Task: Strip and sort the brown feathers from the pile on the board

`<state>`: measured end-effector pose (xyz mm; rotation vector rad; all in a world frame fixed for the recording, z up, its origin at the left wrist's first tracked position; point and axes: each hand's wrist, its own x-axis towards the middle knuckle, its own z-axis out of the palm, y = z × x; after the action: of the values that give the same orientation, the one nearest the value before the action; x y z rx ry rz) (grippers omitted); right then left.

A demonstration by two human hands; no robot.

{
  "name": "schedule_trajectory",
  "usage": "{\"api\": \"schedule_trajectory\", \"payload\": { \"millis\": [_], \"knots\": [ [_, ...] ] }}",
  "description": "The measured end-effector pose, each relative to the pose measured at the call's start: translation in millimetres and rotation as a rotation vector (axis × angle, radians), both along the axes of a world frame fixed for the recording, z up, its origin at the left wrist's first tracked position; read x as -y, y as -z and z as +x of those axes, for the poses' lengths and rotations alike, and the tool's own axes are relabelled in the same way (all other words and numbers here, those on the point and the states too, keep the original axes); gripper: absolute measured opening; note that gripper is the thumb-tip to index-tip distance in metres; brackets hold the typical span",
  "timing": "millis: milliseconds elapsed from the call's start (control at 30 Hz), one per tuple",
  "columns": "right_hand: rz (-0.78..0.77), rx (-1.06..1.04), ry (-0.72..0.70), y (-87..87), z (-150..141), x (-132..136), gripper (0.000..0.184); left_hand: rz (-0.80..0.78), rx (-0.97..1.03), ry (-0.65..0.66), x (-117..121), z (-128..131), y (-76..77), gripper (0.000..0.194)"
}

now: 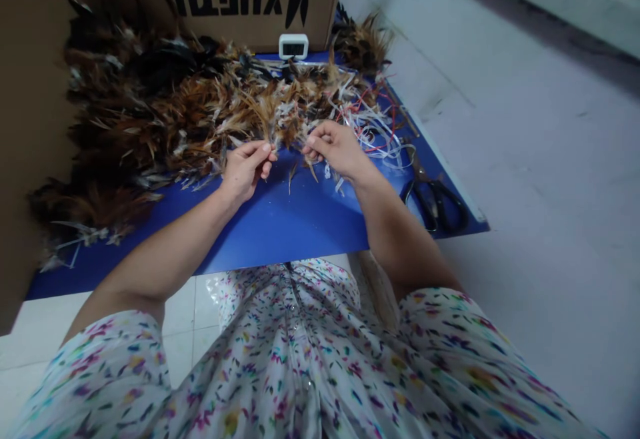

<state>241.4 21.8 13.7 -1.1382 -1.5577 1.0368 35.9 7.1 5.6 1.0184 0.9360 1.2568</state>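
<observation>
My left hand [249,167] is closed in a pinch, thumb against forefinger, over the near edge of a large heap of brown and black feathers [190,116]. A thin tan feather [264,118] rises from its fingertips. To the right, a short gap away, my right hand [336,149] also pinches thumb and forefinger together. Pale wisps show by those fingertips, too small to make out. Between and below the hands, a few small loose feathers [291,178] lie on the blue tabletop [280,226].
Black-handled scissors [435,202] lie at the right edge, near tangled white and red strings [380,126]. A small white digital timer [293,46] stands before a cardboard box [235,19]. More feather bundles [95,209] lie front left, beside a cardboard panel [30,126]. A pale wall borders the right.
</observation>
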Motion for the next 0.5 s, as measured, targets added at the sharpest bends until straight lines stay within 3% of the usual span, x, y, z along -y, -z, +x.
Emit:
{"api": "schedule_trajectory", "payload": {
  "millis": [200, 500],
  "knots": [
    [-0.093, -0.211, 0.041, -9.7, 1, 5, 0.033, -0.028, 0.017, 0.054, 3, 2, 1.8, 0.020],
    [-0.118, -0.275, -0.019, -10.4, -6, 12, 0.044, -0.042, 0.033, 0.123, 6, 5, 4.9, 0.020]
  ]
}}
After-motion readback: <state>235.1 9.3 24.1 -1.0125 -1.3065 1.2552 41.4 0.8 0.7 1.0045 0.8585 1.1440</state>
